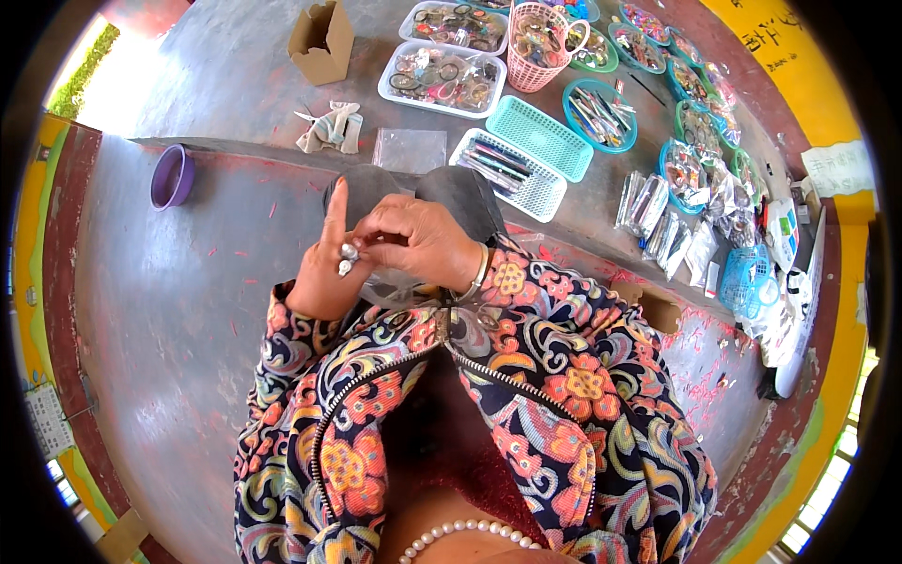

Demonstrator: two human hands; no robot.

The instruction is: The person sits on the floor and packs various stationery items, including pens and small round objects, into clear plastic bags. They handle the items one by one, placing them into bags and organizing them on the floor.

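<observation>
My left hand (324,273) is raised over my lap with its index finger stretched up; its other fingers are mostly hidden. A small silvery ornament with rounded, bead-like parts (349,256), perhaps a ring, sits at the base of that finger. Closed in a pinch, my right hand (418,244) meets the ornament from the right side. Clear plastic (381,289) shows beneath the hands. Just beyond them on the ledge lie a flat clear bag (410,150), a crumpled cloth glove (333,128) and a white basket (548,199) with pens in it.
A purple basin (172,178) stands on the floor at left, an open cardboard box (321,42) at the back. Farther right are a green basket (540,127), a pink basket (536,77), a white tray (388,89) of hair ties, a blue bowl (569,94) of pens and bagged pens (646,202).
</observation>
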